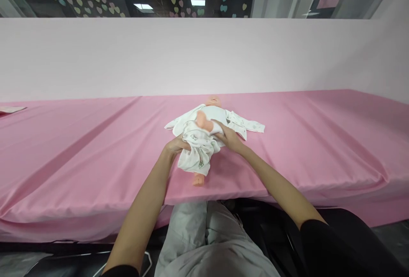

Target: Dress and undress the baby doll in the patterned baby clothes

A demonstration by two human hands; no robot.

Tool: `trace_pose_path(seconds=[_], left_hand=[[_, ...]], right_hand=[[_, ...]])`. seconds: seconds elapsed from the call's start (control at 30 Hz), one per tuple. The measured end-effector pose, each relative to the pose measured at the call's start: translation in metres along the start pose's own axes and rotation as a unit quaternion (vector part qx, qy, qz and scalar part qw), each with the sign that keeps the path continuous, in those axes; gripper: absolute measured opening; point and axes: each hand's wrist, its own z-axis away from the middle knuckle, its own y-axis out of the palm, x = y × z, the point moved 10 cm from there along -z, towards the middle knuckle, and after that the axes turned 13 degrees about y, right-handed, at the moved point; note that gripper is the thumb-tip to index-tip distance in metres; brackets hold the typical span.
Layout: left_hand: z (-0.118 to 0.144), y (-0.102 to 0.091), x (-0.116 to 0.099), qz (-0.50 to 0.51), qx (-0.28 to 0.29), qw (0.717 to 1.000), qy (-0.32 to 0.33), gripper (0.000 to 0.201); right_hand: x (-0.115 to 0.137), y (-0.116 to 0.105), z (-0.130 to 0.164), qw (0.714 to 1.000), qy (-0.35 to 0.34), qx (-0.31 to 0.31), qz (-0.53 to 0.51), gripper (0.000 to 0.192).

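Observation:
A baby doll (213,101) lies on its back, head away from me, in an open white printed baby top (244,123) with the sleeves spread out. White printed baby pants (198,145) are bunched around its legs. One bare foot (203,121) is raised over the belly, and the other foot (198,179) sticks out of the cloth towards me. My left hand (179,145) is closed on the left side of the pants, thumb on top. Beside the raised leg, my right hand (229,137) grips white cloth of the pants; some of its fingertips are hidden.
Everything lies on a table with a pink cloth (105,149), whose near edge is just in front of my lap. A flat pale item (11,110) is at the far left. Behind the table stands a white wall (179,55), with dark glass above it.

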Motion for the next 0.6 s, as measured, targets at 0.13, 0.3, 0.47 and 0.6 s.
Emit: trace_pose_path(seconds=[0.13, 0.3, 0.47, 0.6], left_hand=[[0.0, 0.009, -0.007, -0.035, 0.085, 0.996, -0.007, 0.047], [0.006, 0.005, -0.011, -0.078, 0.154, 0.985, 0.01, 0.044], [0.016, 0.006, -0.006, -0.124, 0.228, 0.966, -0.001, 0.039], [0.012, 0.001, -0.012, -0.128, 0.181, 0.975, 0.031, 0.05]], right_hand=[[0.011, 0.013, 0.007, 0.993, -0.043, 0.008, 0.108, 0.046], [0.014, 0.013, 0.009, 0.992, -0.056, 0.005, 0.113, 0.042], [0.005, 0.003, 0.0, 0.991, 0.018, -0.046, 0.122, 0.044], [0.003, 0.013, -0.003, 0.982, 0.035, -0.032, 0.181, 0.042]])
